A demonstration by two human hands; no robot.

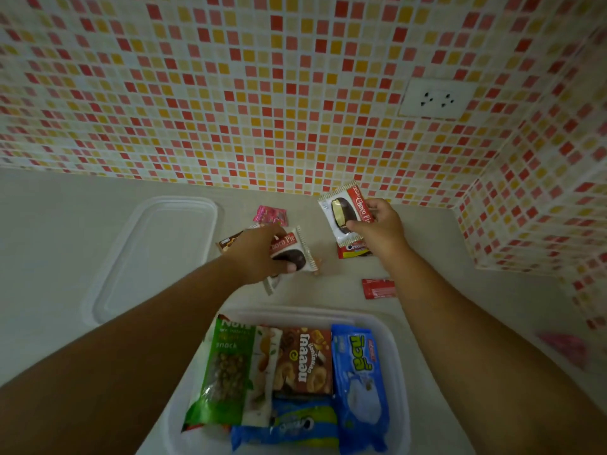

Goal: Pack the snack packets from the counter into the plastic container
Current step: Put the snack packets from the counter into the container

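Both hands out over the counter (98, 224), each on its own Choco Pie, so two go into the container per trip

Left hand (259, 254): fingers and thumb curled over a Choco Pie packet (297, 252), thumb pressing the front. Packet sits low, at or just off the counter, can't tell which. A second white wrapper edge (271, 285) pokes out under the hand; may be another packet in the same grab, unclear

Right hand (377, 224): pinching a second Choco Pie packet (341, 213) by its right edge, tilted up and clear of the counter. Edge pinch fits a thin flat packet

Plastic container (395, 349) sits nearest the body, between the arms, so each drop is a short pull back. Already in it, laid flat side by side: green nut snack bag (226, 366), brown packet (307, 359), blue packet (358, 385), Oreo pack (295, 425) along the near side. Floor is mostly covered, so I'd guess the pies stack on top

Lid (157, 254) parked flat on the counter to the left, well clear of the reach path

Left to pack:
- pink candy wrapper (270, 215) near the wall
- brown packet (230, 243) partly under the left hand
- red Cream-O packet (353, 249) under the right hand
- small red sachet (377, 288) just right of centre

Task looks over halfway; big items in, small ones remain. Foil wrappers are slick, loose pinch could slip
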